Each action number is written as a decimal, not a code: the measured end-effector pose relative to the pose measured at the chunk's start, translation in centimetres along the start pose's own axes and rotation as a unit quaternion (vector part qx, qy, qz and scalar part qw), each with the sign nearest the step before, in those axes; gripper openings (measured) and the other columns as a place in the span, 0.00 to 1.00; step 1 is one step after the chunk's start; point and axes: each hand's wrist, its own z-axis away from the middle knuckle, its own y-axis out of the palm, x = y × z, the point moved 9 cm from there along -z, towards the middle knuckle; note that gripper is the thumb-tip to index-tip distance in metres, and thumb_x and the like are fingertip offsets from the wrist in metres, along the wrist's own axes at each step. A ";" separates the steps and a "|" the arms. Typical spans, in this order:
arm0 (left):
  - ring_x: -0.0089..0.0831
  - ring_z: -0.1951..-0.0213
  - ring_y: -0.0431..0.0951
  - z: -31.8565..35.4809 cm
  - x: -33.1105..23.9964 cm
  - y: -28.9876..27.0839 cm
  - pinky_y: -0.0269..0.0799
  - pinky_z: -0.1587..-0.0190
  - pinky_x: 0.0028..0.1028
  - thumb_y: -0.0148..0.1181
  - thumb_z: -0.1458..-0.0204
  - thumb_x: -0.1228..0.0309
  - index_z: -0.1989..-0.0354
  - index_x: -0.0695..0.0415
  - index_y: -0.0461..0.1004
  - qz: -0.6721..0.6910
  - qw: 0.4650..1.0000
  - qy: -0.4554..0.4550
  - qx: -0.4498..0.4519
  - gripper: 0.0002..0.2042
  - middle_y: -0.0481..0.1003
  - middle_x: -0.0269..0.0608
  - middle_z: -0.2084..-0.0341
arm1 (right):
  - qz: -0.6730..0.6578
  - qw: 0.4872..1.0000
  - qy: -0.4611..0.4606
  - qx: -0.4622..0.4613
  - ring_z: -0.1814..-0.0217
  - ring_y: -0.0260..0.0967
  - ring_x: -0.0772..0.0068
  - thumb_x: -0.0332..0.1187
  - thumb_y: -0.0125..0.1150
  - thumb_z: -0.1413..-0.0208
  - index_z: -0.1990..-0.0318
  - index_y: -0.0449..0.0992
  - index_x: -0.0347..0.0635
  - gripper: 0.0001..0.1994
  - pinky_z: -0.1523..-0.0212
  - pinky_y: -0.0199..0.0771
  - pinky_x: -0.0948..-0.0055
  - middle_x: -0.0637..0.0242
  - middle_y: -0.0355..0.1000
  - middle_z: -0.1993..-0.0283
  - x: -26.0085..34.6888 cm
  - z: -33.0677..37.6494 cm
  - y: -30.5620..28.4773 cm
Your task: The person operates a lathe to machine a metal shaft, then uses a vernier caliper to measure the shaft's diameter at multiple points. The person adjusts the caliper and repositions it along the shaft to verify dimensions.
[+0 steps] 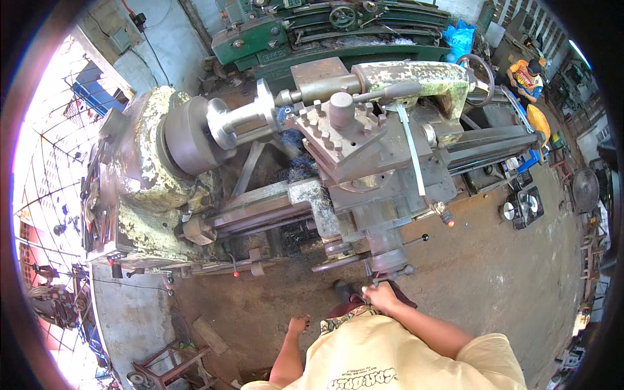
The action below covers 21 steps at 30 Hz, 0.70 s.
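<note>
At the front of a large worn lathe, my right hand is closed round the crank handle of the cross slide. My left hand hangs low beside me, its fingers curled and nothing visible in them. A shiny flanged metal workpiece sits between the chuck and the tailstock centre. The chuck's surface looks smooth and smeared. Close to the workpiece's right flange stands the square tool post, with several bolts and a long clamp lever. The cutting tip is hard to make out.
Dark metal chips lie under the tool post. A handwheel and red-tipped levers stick out at the front. Behind stands a green lathe. Another person is at the far right. A wooden frame stands low left.
</note>
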 end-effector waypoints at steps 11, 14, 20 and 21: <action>0.30 0.73 0.81 2.4 1.9 -0.9 0.76 0.72 0.32 0.63 0.39 0.59 0.59 0.59 0.84 -0.004 0.988 -0.156 -0.016 0.14 0.83 0.39 0.69 | 0.032 0.993 -0.078 -0.080 0.66 0.78 0.61 0.38 0.68 0.41 0.72 0.84 0.36 0.14 0.59 0.76 0.59 0.55 0.81 0.70 1.5 -0.1 -1.1; 0.29 0.73 0.81 2.5 2.0 -2.2 0.76 0.72 0.31 0.62 0.39 0.61 0.58 0.60 0.83 -0.051 0.977 -0.204 -0.022 0.14 0.83 0.41 0.70 | 0.047 0.977 -0.035 -0.203 0.64 0.80 0.63 0.38 0.69 0.41 0.71 0.84 0.36 0.13 0.61 0.78 0.60 0.53 0.82 0.68 0.9 0.7 -5.3; 0.30 0.71 0.82 1.3 -1.1 -2.4 0.76 0.72 0.32 0.59 0.40 0.65 0.60 0.60 0.81 0.148 0.979 -0.089 -0.105 0.11 0.84 0.43 0.69 | -0.029 0.994 -0.090 -0.053 0.75 0.76 0.64 0.45 0.67 0.38 0.70 0.84 0.35 0.19 0.70 0.73 0.59 0.57 0.79 0.76 3.3 2.8 -2.4; 0.30 0.71 0.82 1.2 -1.5 -1.4 0.76 0.72 0.32 0.60 0.40 0.65 0.59 0.59 0.80 0.099 0.989 -0.087 -0.071 0.11 0.83 0.43 0.69 | -0.088 0.995 -0.034 -0.025 0.77 0.73 0.66 0.44 0.69 0.40 0.70 0.84 0.36 0.18 0.73 0.71 0.60 0.59 0.78 0.77 2.4 2.1 -0.9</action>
